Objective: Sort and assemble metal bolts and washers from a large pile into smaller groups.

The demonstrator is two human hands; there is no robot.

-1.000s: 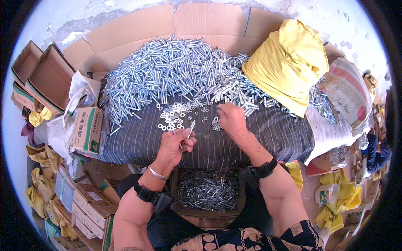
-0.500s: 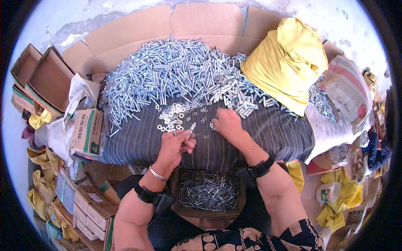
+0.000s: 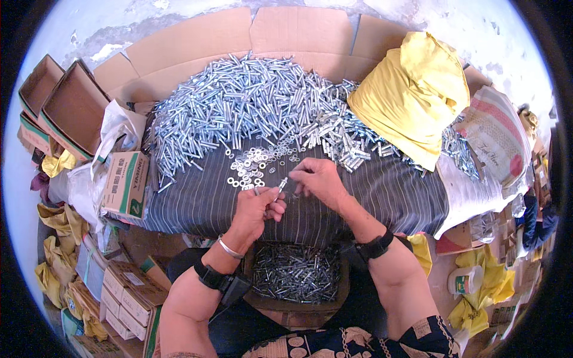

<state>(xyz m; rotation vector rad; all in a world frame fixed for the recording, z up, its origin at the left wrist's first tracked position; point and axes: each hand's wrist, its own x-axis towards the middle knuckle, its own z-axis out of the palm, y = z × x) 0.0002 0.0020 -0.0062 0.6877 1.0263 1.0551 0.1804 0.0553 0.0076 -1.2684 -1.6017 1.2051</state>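
My left hand grips a silver bolt that points up and to the right. My right hand is close beside the bolt's tip, fingers pinched; what it pinches is too small to make out. Both hands hover over a dark striped cloth. Just beyond them lies a scatter of small washers, and behind that a big heap of silver bolts. Below my hands, between my forearms, a cardboard box of bolts sits on my lap.
A yellow sack lies at the back right beside a printed bag. Open cardboard trays and a small green-and-tan carton stand on the left. More small cartons and yellow bags crowd the lower left.
My right hand has drawn back from the washers toward my left hand and now meets the tip of the bolt. My left hand stays in place with the bolt.
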